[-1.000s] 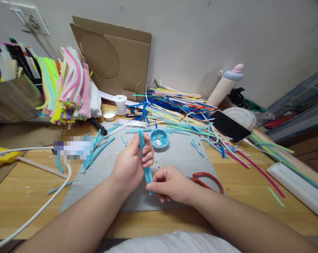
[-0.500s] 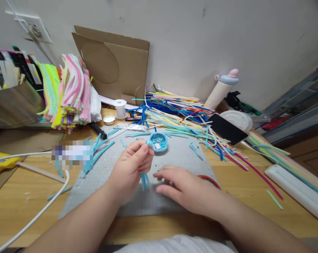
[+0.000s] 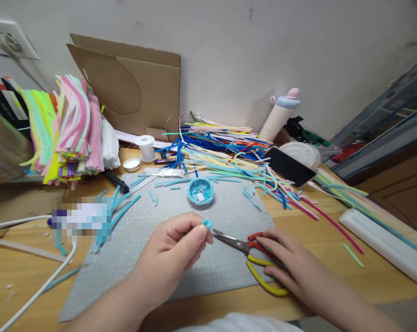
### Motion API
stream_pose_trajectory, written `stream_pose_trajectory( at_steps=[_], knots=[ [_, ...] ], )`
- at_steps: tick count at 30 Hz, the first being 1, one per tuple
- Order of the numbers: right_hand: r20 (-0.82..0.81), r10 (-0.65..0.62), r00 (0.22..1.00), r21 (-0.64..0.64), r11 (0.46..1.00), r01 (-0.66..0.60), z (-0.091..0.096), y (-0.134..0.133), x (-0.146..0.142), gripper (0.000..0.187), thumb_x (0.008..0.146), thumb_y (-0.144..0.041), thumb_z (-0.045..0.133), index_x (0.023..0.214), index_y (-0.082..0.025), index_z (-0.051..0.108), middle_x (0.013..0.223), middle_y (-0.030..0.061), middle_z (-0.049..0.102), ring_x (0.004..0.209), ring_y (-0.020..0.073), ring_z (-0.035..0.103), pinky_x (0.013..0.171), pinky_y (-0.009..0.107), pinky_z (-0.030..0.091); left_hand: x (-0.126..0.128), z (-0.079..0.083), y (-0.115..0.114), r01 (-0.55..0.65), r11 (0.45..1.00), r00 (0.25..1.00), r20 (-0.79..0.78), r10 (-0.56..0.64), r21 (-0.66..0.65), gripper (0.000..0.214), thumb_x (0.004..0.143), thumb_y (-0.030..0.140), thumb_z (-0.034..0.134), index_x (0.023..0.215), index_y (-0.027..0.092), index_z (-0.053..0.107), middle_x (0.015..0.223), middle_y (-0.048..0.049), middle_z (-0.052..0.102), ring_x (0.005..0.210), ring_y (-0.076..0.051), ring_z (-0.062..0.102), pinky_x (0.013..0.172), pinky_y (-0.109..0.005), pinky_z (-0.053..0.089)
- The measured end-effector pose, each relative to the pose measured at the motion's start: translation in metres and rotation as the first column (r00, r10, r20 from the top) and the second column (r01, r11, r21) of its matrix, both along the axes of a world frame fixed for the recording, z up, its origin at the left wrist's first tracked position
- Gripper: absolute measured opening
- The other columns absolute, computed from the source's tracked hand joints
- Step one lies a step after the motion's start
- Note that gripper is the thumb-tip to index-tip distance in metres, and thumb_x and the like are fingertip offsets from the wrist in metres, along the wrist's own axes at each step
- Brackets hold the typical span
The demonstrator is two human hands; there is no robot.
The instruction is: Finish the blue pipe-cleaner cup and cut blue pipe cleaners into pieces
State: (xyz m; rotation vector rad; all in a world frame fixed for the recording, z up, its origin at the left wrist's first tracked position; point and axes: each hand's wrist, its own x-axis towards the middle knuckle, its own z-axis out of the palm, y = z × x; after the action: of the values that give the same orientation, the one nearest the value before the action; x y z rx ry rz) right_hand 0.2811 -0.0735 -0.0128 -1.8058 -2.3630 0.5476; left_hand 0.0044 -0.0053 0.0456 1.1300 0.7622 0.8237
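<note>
My left hand (image 3: 180, 244) is closed, pinching a small bent bit of light-blue pipe cleaner (image 3: 207, 224) between thumb and forefinger; any length inside the palm is hidden. My right hand (image 3: 294, 263) has its fingers and thumb around the handles of the scissors (image 3: 243, 245), one handle red and the other yellow. The scissor blades point left, their tips close to my left fingers. Beyond my hands, a small round light-blue fuzzy cup (image 3: 190, 199) with a white piece inside sits on the grey cutting mat (image 3: 132, 258).
Loose pipe cleaners (image 3: 225, 138) are heaped along the wall beside a phone (image 3: 291, 167) and a bottle (image 3: 277, 120). Bundled pipe cleaners (image 3: 73, 124) stand at left by a cardboard piece (image 3: 153, 87). A white cable (image 3: 45, 286) crosses the left side; a white strip (image 3: 384, 244) lies at right.
My right hand has drawn back to the right onto the scissors' handles, uncovering the blades. My left hand has turned and lowered; the blue strands below it no longer show. The view has shifted slightly.
</note>
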Motion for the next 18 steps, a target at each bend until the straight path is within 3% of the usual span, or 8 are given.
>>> stream_pose_trajectory(
  at_steps=[3,6,9,11,13,18],
  knots=[
    [-0.033,0.004,0.999,-0.049,0.999,-0.005,0.0,0.001,-0.001,0.039,0.082,-0.017,0.05,0.12,-0.022,0.054,0.122,0.0122,0.053,0.11,0.0235,0.054,0.095,0.039,0.044,0.002,0.007,0.001,0.127,0.95,0.984,0.154,-0.086,-0.285,0.025,0.081,0.039,0.056,0.066,0.018,0.057,0.042,0.0071,0.038,0.034,-0.004,0.024,0.034,-0.017,0.017],
    [-0.074,-0.01,0.997,-0.092,0.996,0.003,0.004,0.005,-0.006,0.044,0.07,-0.007,0.051,0.112,-0.019,0.056,0.11,0.0121,0.057,0.099,0.0244,0.056,0.089,0.04,0.046,0.003,0.01,0.002,0.127,0.934,0.983,0.167,-0.074,-0.334,0.024,0.081,0.036,0.057,0.066,0.017,0.057,0.043,0.0069,0.041,0.033,-0.002,0.025,0.034,-0.015,0.018],
    [-0.275,-0.141,0.951,-0.178,0.98,0.094,0.017,0.009,-0.019,0.029,0.073,-0.011,0.05,0.1,-0.019,0.053,0.096,0.008,0.056,0.087,0.0206,0.056,0.079,0.035,0.047,0.002,0.009,0.0,0.043,0.977,0.995,0.094,-0.024,-0.21,0.026,0.08,0.04,0.058,0.067,0.017,0.058,0.044,0.0057,0.042,0.038,-0.005,0.032,0.035,-0.015,0.023],
    [-0.465,-0.241,0.852,-0.27,0.955,0.123,0.028,0.009,-0.031,0.015,0.079,-0.023,0.049,0.094,-0.02,0.047,0.087,0.0043,0.053,0.078,0.0178,0.054,0.07,0.03,0.047,0.001,0.007,-0.002,-0.004,0.995,0.999,0.041,0.008,-0.096,0.027,0.081,0.042,0.056,0.069,0.018,0.058,0.046,0.0053,0.043,0.041,-0.006,0.035,0.038,-0.017,0.026],
    [-0.57,-0.261,0.779,-0.321,0.944,0.08,0.04,0.008,-0.042,0.022,0.077,-0.031,0.055,0.094,-0.022,0.042,0.083,0.0017,0.048,0.075,0.017,0.051,0.066,0.029,0.046,0.001,0.005,-0.004,-0.013,1.0,1.0,-0.021,0.014,0.005,0.028,0.084,0.042,0.053,0.07,0.018,0.059,0.048,0.0053,0.043,0.043,-0.006,0.037,0.042,-0.018,0.029],
    [-0.546,-0.145,0.825,-0.27,0.963,-0.009,0.06,0.006,-0.064,0.044,0.07,-0.03,0.067,0.101,-0.024,0.037,0.094,0.0016,0.046,0.081,0.0176,0.045,0.071,0.029,0.042,0.0,0.003,-0.006,0.045,0.981,0.984,-0.177,-0.011,0.191,0.029,0.088,0.038,0.048,0.069,0.019,0.058,0.056,0.0043,0.047,0.053,-0.007,0.041,0.053,-0.019,0.032]
  ],
)
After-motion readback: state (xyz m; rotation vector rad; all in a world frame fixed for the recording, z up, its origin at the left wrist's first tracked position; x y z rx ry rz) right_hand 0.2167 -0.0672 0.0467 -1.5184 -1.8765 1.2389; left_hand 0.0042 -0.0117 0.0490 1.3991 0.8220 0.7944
